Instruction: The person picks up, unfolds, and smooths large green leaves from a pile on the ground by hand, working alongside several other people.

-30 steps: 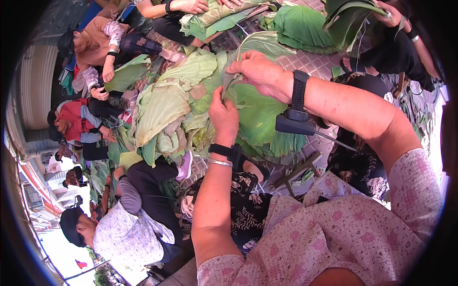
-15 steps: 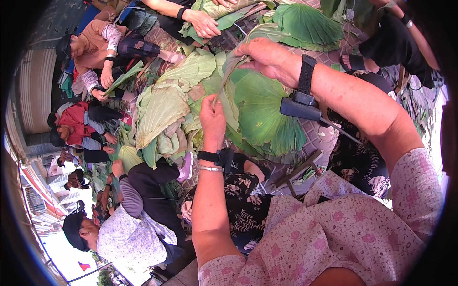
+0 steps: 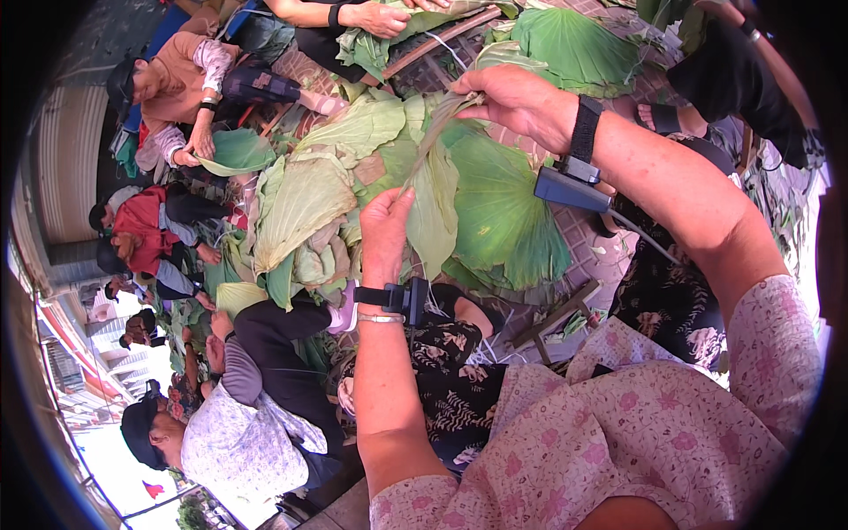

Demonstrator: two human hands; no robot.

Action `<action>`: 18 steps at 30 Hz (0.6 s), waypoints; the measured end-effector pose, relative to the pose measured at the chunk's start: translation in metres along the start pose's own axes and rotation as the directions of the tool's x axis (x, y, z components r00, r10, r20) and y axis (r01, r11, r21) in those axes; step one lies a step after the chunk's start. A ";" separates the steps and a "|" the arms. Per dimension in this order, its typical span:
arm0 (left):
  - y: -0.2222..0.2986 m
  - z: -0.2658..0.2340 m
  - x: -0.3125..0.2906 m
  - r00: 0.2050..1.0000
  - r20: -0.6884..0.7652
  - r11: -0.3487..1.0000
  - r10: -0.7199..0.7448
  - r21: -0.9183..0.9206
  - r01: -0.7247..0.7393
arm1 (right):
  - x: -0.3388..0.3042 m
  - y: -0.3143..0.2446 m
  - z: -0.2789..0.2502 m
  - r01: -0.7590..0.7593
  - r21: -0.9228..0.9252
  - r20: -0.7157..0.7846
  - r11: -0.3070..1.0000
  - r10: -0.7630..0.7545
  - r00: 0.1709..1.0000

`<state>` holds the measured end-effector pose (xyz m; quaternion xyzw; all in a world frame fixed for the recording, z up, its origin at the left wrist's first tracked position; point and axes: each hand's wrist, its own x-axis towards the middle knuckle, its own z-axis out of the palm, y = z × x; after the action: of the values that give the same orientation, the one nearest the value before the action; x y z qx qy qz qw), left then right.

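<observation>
Between my two hands a large grey-green leaf (image 3: 433,199) is stretched, its folded edge pulled taut and the rest hanging down. My left hand (image 3: 386,231) pinches the lower end of that edge between thumb and fingers. Farther off and to the right, my right hand (image 3: 512,102) grips the upper end. Behind and below it lies a pile of big round green leaves (image 3: 508,212), flattened and fanned out. To the left of my left hand, a heap of paler, yellowish leaves (image 3: 305,221) is stacked, some curled and drying.
Another green leaf stack (image 3: 579,49) lies at the far right on the patterned brick floor (image 3: 583,252). A low wooden stool (image 3: 561,320) stands near my knees. Several people sit along the left, one in a white patterned top (image 3: 243,437); another person's hands (image 3: 380,19) handle leaves at the far side.
My right hand has shifted slightly right and my left slightly left and down, so the leaf is spread wider. At far left, a person's held leaf has turned its broad side into view.
</observation>
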<state>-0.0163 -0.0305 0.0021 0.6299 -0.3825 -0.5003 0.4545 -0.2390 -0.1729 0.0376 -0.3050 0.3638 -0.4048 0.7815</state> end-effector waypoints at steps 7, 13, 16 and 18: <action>0.000 -0.005 -0.002 1.000 0.016 1.000 0.023 0.002 -0.023 | 0.005 -0.002 -0.008 0.020 0.005 0.004 1.000 -0.020 1.000; -0.004 -0.007 -0.002 0.997 0.065 0.995 -0.050 -0.088 0.055 | 0.005 -0.011 -0.007 0.014 -0.004 0.001 1.000 -0.014 1.000; -0.011 -0.006 0.002 0.994 0.092 0.993 -0.062 -0.097 0.071 | 0.008 -0.011 -0.011 0.032 -0.014 0.014 0.999 -0.032 0.999; -0.015 -0.009 0.004 0.991 0.112 0.991 -0.072 -0.102 0.083 | 0.008 -0.014 -0.009 0.073 -0.015 0.021 0.997 -0.073 0.997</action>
<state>-0.0063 -0.0286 -0.0126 0.5913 -0.3547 -0.5707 0.4460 -0.2490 -0.1880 0.0406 -0.3284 0.3477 -0.4271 0.7674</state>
